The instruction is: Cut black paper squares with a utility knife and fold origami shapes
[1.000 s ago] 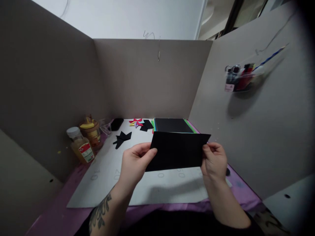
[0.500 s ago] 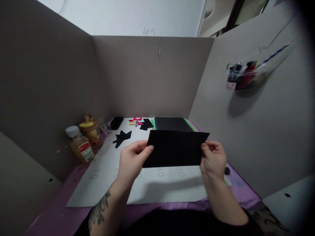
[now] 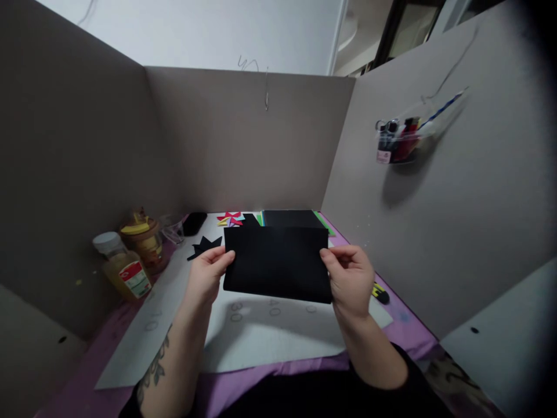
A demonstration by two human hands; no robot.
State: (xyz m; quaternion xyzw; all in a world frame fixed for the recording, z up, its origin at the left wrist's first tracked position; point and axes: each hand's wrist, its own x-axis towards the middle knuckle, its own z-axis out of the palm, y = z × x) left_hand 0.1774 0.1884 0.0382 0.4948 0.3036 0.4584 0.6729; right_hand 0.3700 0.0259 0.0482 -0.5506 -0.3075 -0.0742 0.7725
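— What have you got in your hands?

— A black sheet of paper (image 3: 278, 267), held up off the surface in front of me. My left hand (image 3: 208, 278) pinches its left edge, thumb on the near face; my right hand (image 3: 350, 278) pinches the right edge the same way. Both are closed on the paper, which hangs roughly level, its upper part looking folded over.

— And underneath?

— A white mat (image 3: 270, 337) with faint numbers printed on it, lying on a purple cloth (image 3: 261, 377). Just beside my right hand, on the mat's edge, sits a small yellow-and-black tool (image 3: 380, 293) — too small to tell what it is.

— Further off?

— To the left, a bottle of yellowish liquid (image 3: 122, 270) with a white cap, and a jar with a yellow lid (image 3: 143, 238) behind it. Past the sheet lies a folded black paper shape (image 3: 202, 247), then a red paper star (image 3: 230, 218) and a stack of coloured paper (image 3: 293, 218) with black on top, near the grey partition (image 3: 243, 145). On the right wall hangs a clear holder of pens (image 3: 398, 142).
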